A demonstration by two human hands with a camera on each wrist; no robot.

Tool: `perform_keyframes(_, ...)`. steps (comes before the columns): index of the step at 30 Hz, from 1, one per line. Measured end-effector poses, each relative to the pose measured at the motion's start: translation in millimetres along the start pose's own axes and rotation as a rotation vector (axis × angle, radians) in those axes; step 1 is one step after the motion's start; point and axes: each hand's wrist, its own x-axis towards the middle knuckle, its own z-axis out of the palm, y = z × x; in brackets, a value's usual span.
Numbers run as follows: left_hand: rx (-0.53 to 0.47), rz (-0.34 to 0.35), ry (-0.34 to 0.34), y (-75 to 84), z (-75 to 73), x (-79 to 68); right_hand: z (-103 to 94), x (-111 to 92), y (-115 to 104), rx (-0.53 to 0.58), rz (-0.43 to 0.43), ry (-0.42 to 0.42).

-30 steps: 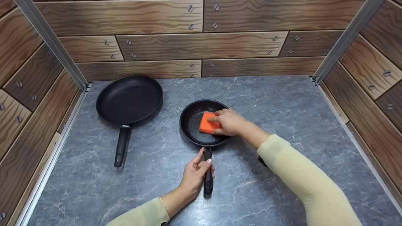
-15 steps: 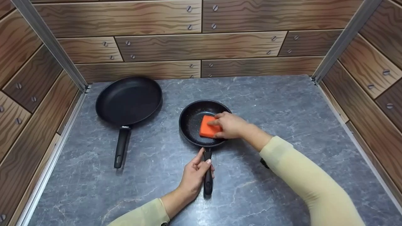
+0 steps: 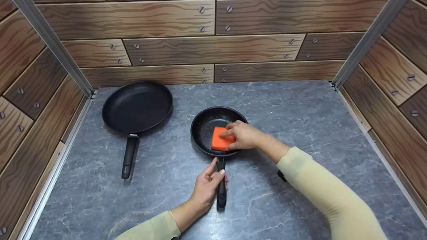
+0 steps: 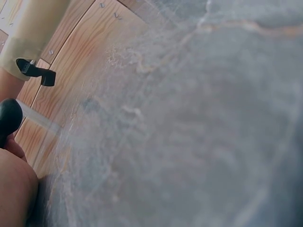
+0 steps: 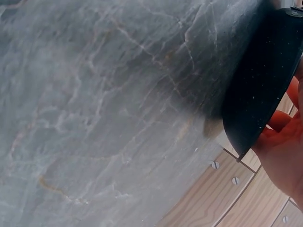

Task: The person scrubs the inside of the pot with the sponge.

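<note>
Our small pan (image 3: 202,131) sits mid-worktop (image 3: 300,110), approx. halfway btwn the L & R edges, handle (image 3: 221,196) toward the front edge. The orange sponge (image 3: 218,141) is inside it, on the handle side of the floor, a bit R of centre. Our R hand (image 3: 247,135) reaches over the rim from the R & pinches it: thumb on the near side, fingers across the top. Our L hand (image 3: 206,185) grips the handle up by the pan, thumb on top.

Looks like wiping the inside. To do it well we'd press flat w/ even force, run overlapping passes, then go round the wall & the far side too. Firm L grip req'd, b/c a light pan will prob. spin or tip if we push hard near the rim. Can't tell how hard we're pressing. Big pan (image 3: 136,106), near the back-L corner, is clear of our elbows.
</note>
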Motion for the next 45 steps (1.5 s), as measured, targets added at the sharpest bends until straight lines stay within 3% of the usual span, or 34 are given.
perform_keyframes(16,0.018,0.009,-0.027,-0.6,-0.6,0.1,8.8,6,-8,0.106,-0.022,0.015)
perform_keyframes(45,0.027,0.016,0.0,-0.7,-0.3,-0.4,15.6,35,-17,0.119,-0.054,0.055)
